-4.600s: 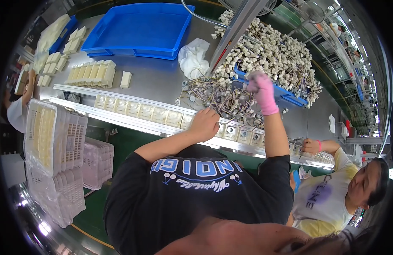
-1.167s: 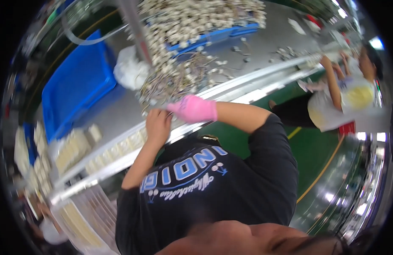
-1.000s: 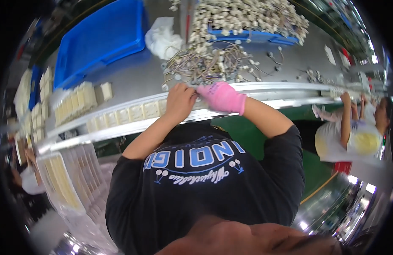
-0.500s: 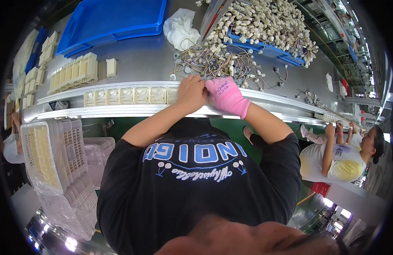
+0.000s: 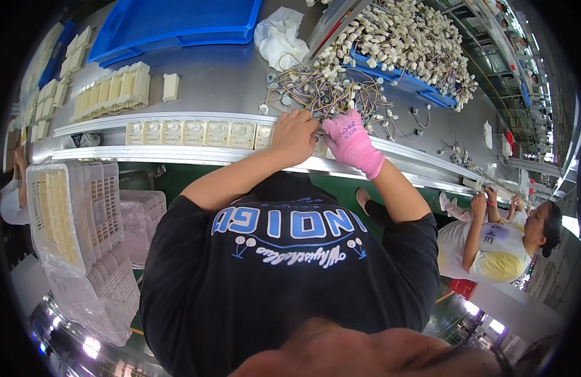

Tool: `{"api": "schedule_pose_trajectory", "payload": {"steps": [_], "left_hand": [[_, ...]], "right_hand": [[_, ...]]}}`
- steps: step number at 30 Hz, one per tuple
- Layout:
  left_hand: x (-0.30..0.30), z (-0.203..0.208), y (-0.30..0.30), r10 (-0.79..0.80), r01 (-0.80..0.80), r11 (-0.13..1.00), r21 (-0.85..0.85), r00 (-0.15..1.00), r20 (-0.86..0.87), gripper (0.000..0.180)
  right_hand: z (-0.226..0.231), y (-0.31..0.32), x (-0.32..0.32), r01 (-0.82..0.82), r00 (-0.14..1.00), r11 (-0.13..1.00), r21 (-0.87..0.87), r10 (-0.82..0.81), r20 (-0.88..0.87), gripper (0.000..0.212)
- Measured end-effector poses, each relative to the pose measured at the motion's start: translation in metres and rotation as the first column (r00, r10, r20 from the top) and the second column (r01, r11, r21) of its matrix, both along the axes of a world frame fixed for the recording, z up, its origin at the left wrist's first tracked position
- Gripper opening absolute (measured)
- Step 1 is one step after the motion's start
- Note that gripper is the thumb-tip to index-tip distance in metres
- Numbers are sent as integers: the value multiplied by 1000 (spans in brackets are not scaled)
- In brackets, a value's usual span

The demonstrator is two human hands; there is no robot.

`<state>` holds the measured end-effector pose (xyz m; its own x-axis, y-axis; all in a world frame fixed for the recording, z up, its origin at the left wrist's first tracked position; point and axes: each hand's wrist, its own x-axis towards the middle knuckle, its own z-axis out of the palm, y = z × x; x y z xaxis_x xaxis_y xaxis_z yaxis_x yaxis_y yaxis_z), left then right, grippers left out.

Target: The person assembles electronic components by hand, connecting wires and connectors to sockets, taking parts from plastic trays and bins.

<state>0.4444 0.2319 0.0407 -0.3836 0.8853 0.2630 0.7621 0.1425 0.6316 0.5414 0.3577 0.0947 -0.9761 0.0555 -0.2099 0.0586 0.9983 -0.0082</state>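
Note:
My left hand (image 5: 295,137), bare, bends its fingers over the metal rail track at a row of cream plastic boxes (image 5: 194,133). Close beside it on the right is my right hand (image 5: 354,143) in a pink glove, its fingers drawn together. A small dark piece shows between the two hands, too covered to name. The boxes stand side by side in the track, running left from my left hand. Just beyond my fingers lies a tangle of wire leads (image 5: 331,91) with white connectors and round grey ends.
A blue tray (image 5: 177,39) lies at the far left, with cream housings (image 5: 114,93) lined up before it. White plastic wrap (image 5: 281,39) sits beside a blue bin (image 5: 403,78) heaped with connectors. Wrapped white crates (image 5: 83,220) stand at left. A co-worker (image 5: 498,242) works at right.
The whole view has shifted slightly. My hands stay over the same part of the track, and the right glove's fingers are raised a little more toward the wire leads.

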Motion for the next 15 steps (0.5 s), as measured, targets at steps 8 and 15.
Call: {"api": "schedule_pose_trajectory", "payload": {"steps": [8, 15], "left_hand": [[-4, 1, -1, -33, 34, 999, 11, 998, -54, 14], [2, 4, -1, -24, 32, 995, 94, 996, -85, 9]], "right_hand": [[-2, 33, -11, 292, 955, 699, -653, -176, 238, 20], [-63, 102, -19, 263, 951, 944, 201, -217, -222, 27]]}}
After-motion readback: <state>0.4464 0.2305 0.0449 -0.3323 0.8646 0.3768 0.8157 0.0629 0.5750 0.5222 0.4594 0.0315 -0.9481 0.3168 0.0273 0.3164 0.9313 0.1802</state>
